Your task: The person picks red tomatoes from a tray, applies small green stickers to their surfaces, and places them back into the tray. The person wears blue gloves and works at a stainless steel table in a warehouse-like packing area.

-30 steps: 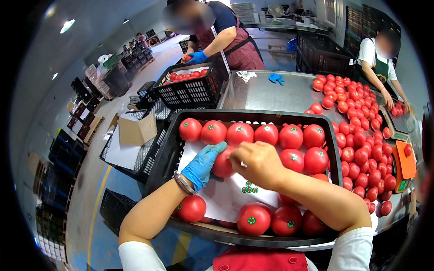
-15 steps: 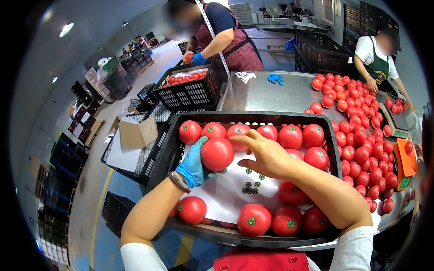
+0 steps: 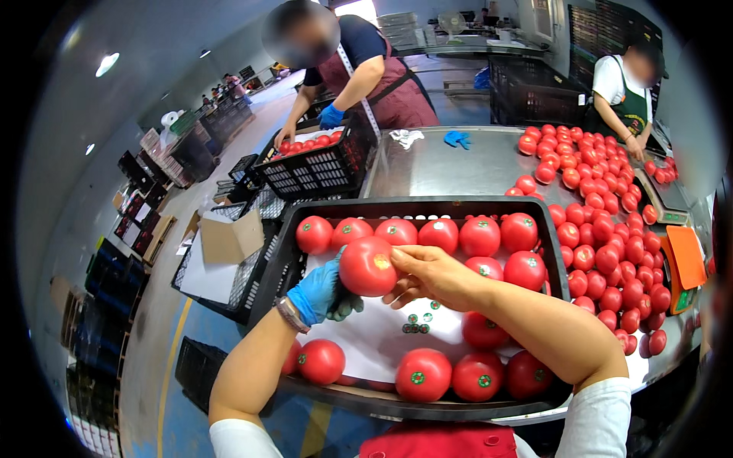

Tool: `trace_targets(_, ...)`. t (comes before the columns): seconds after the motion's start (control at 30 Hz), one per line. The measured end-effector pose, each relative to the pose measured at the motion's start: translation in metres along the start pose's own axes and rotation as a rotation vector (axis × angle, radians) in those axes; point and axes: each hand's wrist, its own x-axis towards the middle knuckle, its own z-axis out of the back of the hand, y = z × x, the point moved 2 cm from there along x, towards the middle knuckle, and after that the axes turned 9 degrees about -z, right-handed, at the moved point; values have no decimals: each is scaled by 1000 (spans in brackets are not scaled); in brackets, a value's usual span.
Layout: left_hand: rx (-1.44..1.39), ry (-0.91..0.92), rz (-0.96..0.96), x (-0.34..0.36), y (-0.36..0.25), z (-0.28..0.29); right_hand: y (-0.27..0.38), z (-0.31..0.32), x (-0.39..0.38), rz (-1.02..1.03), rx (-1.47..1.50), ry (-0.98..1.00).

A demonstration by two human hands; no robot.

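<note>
A large red tomato (image 3: 368,266) is held up over the black crate (image 3: 416,204) by my left hand (image 3: 314,292), which wears a blue glove and has its fingers wrapped around the tomato's left side and underside. My bare right hand (image 3: 434,275) grips the tomato's right side, its other fingers curled below. A yellowish patch shows on the tomato beside my right fingertips; I cannot tell what it is. Below my hands, several small round green stickers (image 3: 416,328) lie on the white liner (image 3: 376,324). Tomatoes with such stickers (image 3: 423,375) line the crate's edges.
Many loose tomatoes (image 3: 603,229) cover the metal table (image 3: 427,164) at right, beside an orange-topped scale (image 3: 683,259). A blue glove (image 3: 457,139) and white cloth (image 3: 405,138) lie at the back. One co-worker reaches into another black crate (image 3: 313,164); another stands far right.
My right hand has moved down onto the tomato, and the tomato has turned so a yellowish patch shows. The co-worker at the back has lowered a hand into their crate.
</note>
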Motion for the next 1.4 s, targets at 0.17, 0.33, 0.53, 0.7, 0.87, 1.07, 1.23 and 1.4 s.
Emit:
trace_targets(0.17, 13, 166, -59, -8, -10, -18, 5, -9, -10, 114, -105, -94)
trace_targets(0.33, 500, 344, 24, -38, -4, -9, 64, 1, -45, 559, 50, -318)
trace_targets(0.53, 1255, 474, 146, -42, -13, -39, 66, 142, -162, 983, 401, -753)
trace_targets(0.7, 1439, 381, 161, -44, -10, -25, -32, 298, -267, 998, 899, -1072)
trace_targets(0.87, 1276, 489, 252, -44, -11, -25, -77, 340, -336, 1000, 1162, -1408)
trace_targets(1.07, 1107, 724, -84, -37, -2, -24, -11, 267, -273, 834, 741, -1135)
trace_targets(1.23, 1170, 711, -15, -44, 2, -20, 62, 125, -159, 672, 338, -707)
trace_targets(1.4, 1019, 816, 23, -42, 3, -21, 73, -13, -81, 481, -94, -281)
